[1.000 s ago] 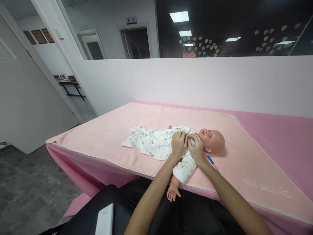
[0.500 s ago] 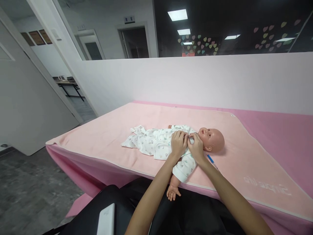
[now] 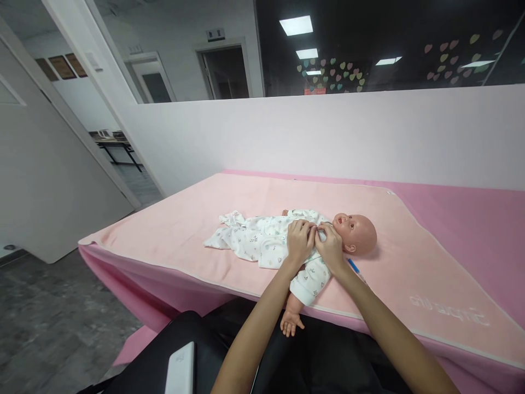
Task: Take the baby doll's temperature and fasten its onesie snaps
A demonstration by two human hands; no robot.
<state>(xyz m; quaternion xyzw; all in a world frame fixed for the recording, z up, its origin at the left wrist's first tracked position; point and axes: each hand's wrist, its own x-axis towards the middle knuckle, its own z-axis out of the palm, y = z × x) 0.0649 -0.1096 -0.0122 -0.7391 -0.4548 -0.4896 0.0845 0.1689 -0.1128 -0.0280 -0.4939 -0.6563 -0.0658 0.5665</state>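
Note:
A baby doll (image 3: 359,234) lies on its back on a peach-pink cloth, head to the right. It wears a white printed romper (image 3: 262,241), whose legs stretch flat to the left. My left hand (image 3: 301,239) and my right hand (image 3: 328,242) meet at the doll's upper chest, just below its chin. The fingertips of both are pinched together on the romper's front near the collar. What exactly lies between the fingers is hidden. The doll's near arm hangs over the table edge, its palm showing.
A blue-capped pen-like stick (image 3: 355,268) lies beside my right forearm. The peach-pink cloth (image 3: 410,262) covers the table over a darker pink sheet (image 3: 476,230). A white wall (image 3: 307,137) rises behind it. On my lap rests a white flat box-like device (image 3: 180,368).
Both hands stay pinched at the doll's collar with almost no movement. The view has shifted very slightly.

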